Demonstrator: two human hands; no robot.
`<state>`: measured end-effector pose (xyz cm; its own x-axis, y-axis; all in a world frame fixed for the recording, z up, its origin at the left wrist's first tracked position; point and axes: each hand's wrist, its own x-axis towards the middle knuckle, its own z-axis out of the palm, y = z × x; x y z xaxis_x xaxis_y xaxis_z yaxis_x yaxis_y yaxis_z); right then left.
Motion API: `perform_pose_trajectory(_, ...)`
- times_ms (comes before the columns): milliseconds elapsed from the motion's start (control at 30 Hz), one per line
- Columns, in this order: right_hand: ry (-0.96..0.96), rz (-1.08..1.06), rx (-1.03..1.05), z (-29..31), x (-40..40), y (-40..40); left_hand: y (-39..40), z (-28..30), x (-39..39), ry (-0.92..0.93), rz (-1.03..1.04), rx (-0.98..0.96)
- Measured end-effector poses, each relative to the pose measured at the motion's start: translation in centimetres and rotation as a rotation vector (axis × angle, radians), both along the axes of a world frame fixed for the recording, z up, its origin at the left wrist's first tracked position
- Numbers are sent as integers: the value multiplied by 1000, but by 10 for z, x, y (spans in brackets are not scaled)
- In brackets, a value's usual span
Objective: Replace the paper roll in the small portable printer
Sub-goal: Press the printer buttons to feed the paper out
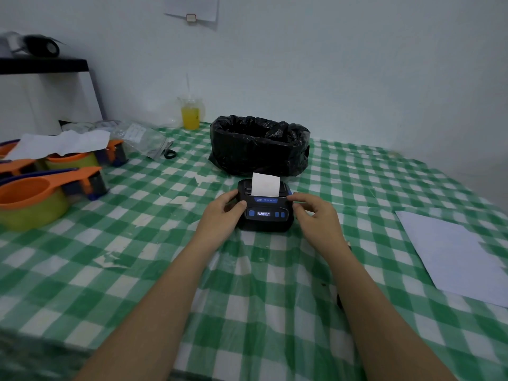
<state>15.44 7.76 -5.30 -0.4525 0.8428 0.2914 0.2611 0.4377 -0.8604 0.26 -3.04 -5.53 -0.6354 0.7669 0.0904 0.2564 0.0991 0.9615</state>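
The small black printer sits on the checked bench at centre, a paper strip rising from its slot toward 12 o'clock. The left hand clasps its 9 o'clock side, seemingly to steady it. The right hand, fingers curled, touches the 3 o'clock edge, perhaps at a cover latch; its grip is unclear.

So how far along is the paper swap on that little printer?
Nearly finished, it seems. A white paper strip already sticks up from the printer, and its lid looks closed. The left hand and right hand grip its sides. Probably only tearing off the strip remains; the roll itself is hidden.
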Motion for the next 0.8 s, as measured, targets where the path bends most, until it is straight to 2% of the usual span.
perform_pose_trajectory(167, -17, 6, 39, 2, 1, -1, -2, 1, 1, 19, -6, -11)
perform_pose_trajectory(600, 29, 77, -229, 4, 1, -1, -3, 4, 4, -5, 11, 19)
perform_pose_trajectory(800, 50, 82, -266, 5, 3, -2, -3, 4, 5, -13, 18, 13)
